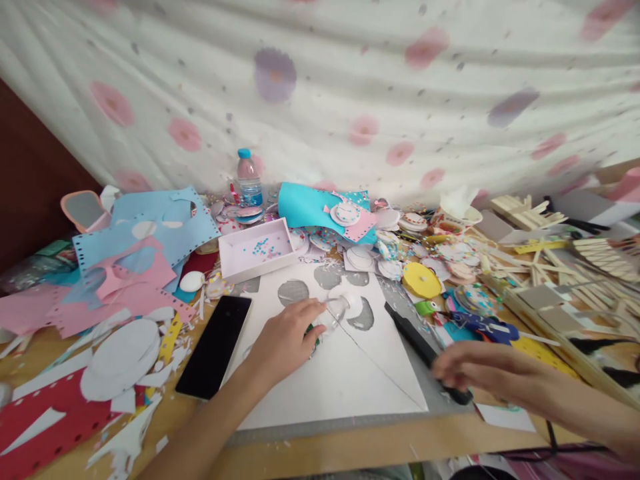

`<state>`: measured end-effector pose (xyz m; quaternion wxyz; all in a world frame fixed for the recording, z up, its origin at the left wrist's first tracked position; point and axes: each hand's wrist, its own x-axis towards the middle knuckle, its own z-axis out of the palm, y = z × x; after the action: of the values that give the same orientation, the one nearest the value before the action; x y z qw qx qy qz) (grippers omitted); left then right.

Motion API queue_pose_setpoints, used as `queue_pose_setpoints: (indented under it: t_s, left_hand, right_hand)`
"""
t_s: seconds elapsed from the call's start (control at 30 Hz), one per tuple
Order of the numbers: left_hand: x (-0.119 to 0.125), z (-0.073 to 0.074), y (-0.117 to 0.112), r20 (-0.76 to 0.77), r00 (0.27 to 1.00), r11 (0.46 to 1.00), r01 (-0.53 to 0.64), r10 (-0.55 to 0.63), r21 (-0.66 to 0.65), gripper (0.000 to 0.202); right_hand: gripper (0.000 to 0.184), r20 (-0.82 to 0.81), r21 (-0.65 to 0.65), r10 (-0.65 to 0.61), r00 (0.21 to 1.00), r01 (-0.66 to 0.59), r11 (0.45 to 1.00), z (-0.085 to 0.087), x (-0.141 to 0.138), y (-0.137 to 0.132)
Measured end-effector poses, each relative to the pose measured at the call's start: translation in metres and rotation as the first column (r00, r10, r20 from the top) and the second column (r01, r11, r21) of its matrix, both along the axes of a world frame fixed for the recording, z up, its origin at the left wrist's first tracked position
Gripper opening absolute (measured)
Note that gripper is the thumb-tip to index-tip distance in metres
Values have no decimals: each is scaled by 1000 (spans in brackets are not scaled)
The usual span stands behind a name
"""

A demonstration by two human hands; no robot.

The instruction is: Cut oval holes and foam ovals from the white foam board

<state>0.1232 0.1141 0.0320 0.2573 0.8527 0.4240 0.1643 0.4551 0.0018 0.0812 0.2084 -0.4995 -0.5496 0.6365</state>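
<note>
My left hand [293,333] is closed round a small clear bottle [334,315] with a white top, lying on a sheet of white card [345,383]. The fingers partly hide the bottle, and a bit of green shows under them. Several holes are cut in the far part of the card, and a thin dark line runs across it. At the right, my right hand [475,370], slightly blurred, has its fingers stretched over the lower end of a long black tool [413,337]. Whether they touch it I cannot tell.
A black phone [215,347] lies left of the card. Behind stand a white box [259,250] with blue bits and a water bottle [249,179]. Paper scraps [135,263] crowd the left. A blue glue gun [483,327] and wooden sticks [545,267] lie at the right.
</note>
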Motion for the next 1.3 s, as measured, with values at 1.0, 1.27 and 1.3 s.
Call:
queue_pose_setpoints:
  t_s: [1.0, 1.27, 1.3]
  left_hand:
    - [3, 4, -4, -43, 999, 1000, -10, 10, 1, 36]
    - [2, 4, -6, -43, 999, 1000, -8, 8, 6, 36]
    - [2, 4, -6, -48, 999, 1000, -6, 6, 8, 37]
  right_hand:
    - [19, 372, 419, -46, 927, -123, 899, -39, -96, 53]
    - [32, 760, 643, -253, 599, -636, 427, -42, -116, 36]
    - [29, 741, 644, -217, 636, -583, 495, -41, -117, 36]
